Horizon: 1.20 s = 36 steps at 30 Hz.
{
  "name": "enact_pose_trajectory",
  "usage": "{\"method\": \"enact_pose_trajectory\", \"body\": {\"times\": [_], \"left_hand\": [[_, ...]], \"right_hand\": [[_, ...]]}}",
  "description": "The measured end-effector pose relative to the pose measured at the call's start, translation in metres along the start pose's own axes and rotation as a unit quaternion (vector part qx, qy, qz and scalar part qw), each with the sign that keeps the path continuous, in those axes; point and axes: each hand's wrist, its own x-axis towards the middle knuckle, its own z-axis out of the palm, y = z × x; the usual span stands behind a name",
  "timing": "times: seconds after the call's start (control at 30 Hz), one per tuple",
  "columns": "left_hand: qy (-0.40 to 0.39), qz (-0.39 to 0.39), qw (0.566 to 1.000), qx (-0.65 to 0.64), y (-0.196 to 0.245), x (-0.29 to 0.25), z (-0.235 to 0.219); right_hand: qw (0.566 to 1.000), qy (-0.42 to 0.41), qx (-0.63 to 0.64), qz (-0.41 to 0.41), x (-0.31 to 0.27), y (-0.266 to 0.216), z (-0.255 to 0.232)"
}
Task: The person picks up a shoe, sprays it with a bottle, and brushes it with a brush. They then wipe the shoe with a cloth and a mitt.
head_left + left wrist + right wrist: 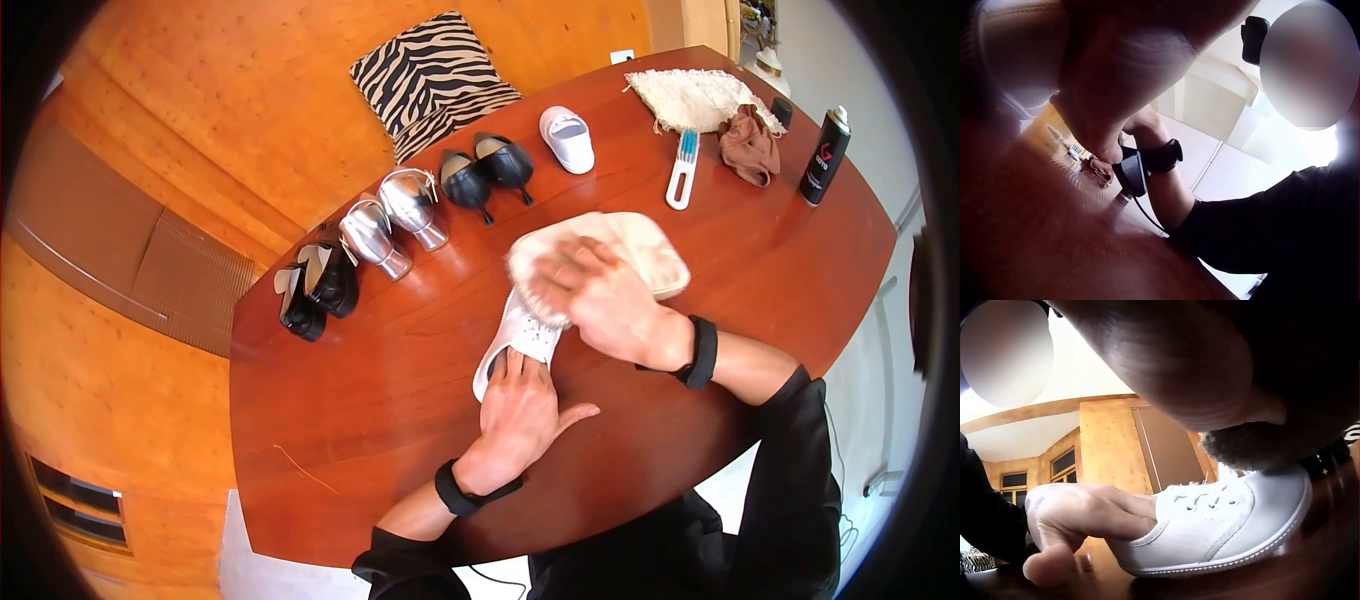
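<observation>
A white lace-up sneaker [1210, 525] rests on the table, its eyelets and sole edge plain in the right wrist view. My left hand [517, 408] reaches into its opening with the fingers extended, while the thumb sticks out to the side. Over the toe end, my right hand [622, 312] holds a fluffy cream cloth [655, 255], blurred at the fingers. The cloth's fuzzy edge [1241, 445] lies against the top of the sneaker's toe. Inside the shoe, the left fingertips are hidden.
Along the far edge stand black shoes [335, 280], silver heels [412, 205], black pumps [465, 182] and another white shoe [568, 140]. Farther right lie a white-handled brush [681, 180], a fringed cream cloth [690, 97], a brown cloth [748, 148] and a black spray can [825, 160].
</observation>
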Motion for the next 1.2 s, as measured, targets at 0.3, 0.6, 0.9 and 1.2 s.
{"method": "enact_pose_trajectory", "body": {"times": [0.3, 0.6, 0.9, 1.2], "left_hand": [[-0.06, 0.012, 0.994, -0.089, 0.005, -0.001, -0.006], [-0.089, -0.157, 0.711, -0.68, 0.004, 0.005, -0.007], [-0.131, -0.271, 0.59, -0.749, 0.002, 0.012, -0.007], [0.028, -0.308, 0.551, -0.775, 0.018, 0.015, 0.02]], "right_hand": [[0.992, -0.076, 0.087, -0.06, -0.002, -0.021, -0.024], [0.995, -0.103, 0.002, -0.015, -0.004, -0.02, -0.041], [0.995, -0.098, -0.005, 0.002, -0.006, -0.018, -0.033], [0.989, -0.101, 0.092, -0.06, -0.006, -0.019, -0.036]]}}
